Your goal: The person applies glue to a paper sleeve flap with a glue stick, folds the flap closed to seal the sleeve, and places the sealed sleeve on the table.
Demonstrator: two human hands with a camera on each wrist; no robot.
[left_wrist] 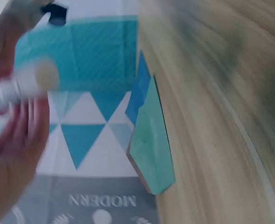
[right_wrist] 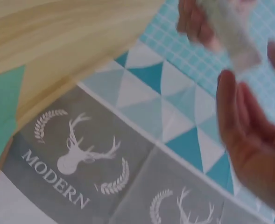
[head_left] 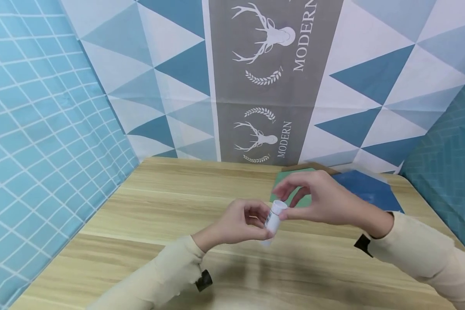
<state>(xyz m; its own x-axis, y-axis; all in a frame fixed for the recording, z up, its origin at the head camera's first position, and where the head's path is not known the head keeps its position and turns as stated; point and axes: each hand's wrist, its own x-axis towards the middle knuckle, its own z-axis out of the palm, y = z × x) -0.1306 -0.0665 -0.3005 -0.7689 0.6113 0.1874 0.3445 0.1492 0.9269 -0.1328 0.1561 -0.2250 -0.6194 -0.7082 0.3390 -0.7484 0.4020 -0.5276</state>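
Bottle (head_left: pixel 272 224) tilts above the desk (head_left: pixel 139 206) in my left hand (head_left: pixel 238 221), fingers curled around it; my right hand (head_left: pixel 317 199) arches near its top, fingers parted, apparently gripping nothing. I judge I'm working the top; next calls for steadiness, then a careful pinch.

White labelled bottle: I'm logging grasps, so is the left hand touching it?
Touching: the head view shows the left hand pinching the white labelled bottle, thumb across its side.
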